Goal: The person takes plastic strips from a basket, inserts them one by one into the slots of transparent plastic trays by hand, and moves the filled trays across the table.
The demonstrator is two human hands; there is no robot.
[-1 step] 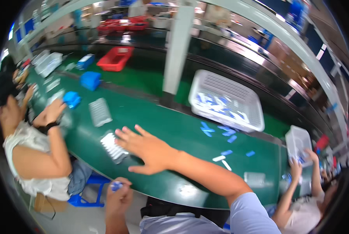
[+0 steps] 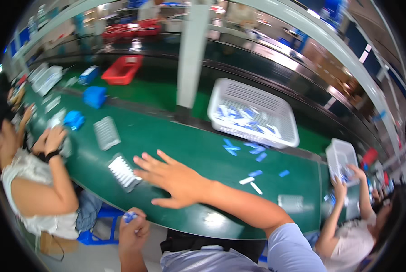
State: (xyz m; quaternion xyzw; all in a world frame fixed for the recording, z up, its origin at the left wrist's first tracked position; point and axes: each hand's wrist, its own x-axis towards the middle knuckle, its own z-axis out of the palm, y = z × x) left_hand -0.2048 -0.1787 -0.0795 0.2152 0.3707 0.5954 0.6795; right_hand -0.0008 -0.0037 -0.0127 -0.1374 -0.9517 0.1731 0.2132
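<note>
My right hand (image 2: 180, 181) reaches out over the green table (image 2: 157, 131), palm down with fingers spread and nothing in them. Just left of its fingertips lies a clear plastic tray (image 2: 124, 173) holding a row of white strips. An unfilled ribbed tray (image 2: 106, 133) is behind that one. My left hand (image 2: 134, 229) is low at the table's near edge, closed round small blue-and-white pieces (image 2: 130, 217); the fingers hide most of them. Loose blue strips (image 2: 256, 173) and white strips (image 2: 247, 180) are scattered to the right of my right hand.
A white basket (image 2: 253, 113) of blue and white pieces stands at the back, beside a pale post (image 2: 191, 63). Another clear tray (image 2: 290, 203) lies at right. Co-workers sit left and right. Blue boxes (image 2: 95, 97) and a red basket (image 2: 122, 70) stand back left.
The view has shifted, so the table and its contents appear further left. Relative to the filled tray, my right hand is a little further right. My left hand still holds the pieces.
</note>
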